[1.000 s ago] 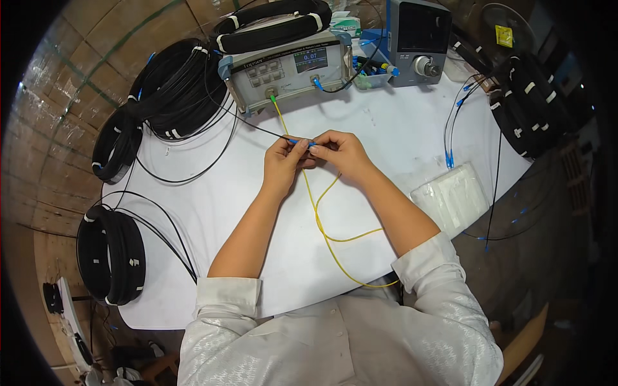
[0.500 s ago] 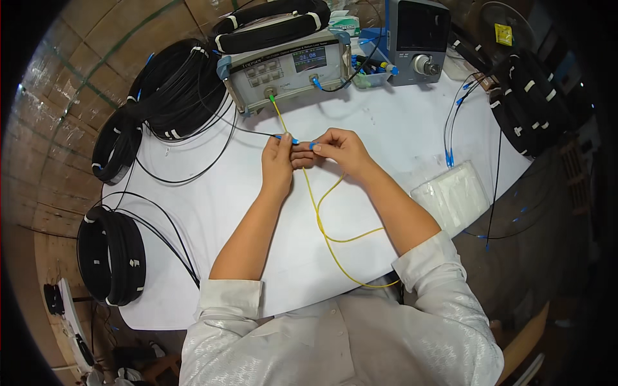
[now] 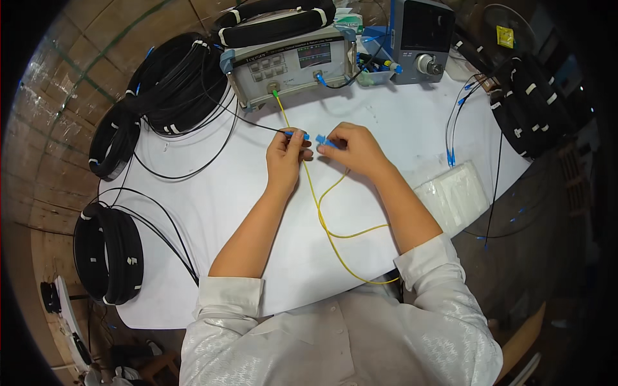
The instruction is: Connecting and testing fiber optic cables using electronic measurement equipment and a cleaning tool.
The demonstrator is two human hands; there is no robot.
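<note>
Two hands work over the table [image 3: 399, 128]: the left hand [image 3: 285, 157] and the right hand [image 3: 351, 149]. Each pinches one small blue connector, two in all: one [image 3: 297, 136] at the left, one [image 3: 327, 143] at the right. One yellow cable [image 3: 328, 228] loops near. Two instrument boxes stand far: a beige one [image 3: 290, 64] and a grey one [image 3: 421, 38]. One clear plastic bag [image 3: 454, 193] lies right. Black cable coils number at least five: two far left [image 3: 174, 90] [image 3: 112, 145], one near left [image 3: 106, 254], one atop the beige box [image 3: 273, 19], one far right [image 3: 528, 106].
</note>
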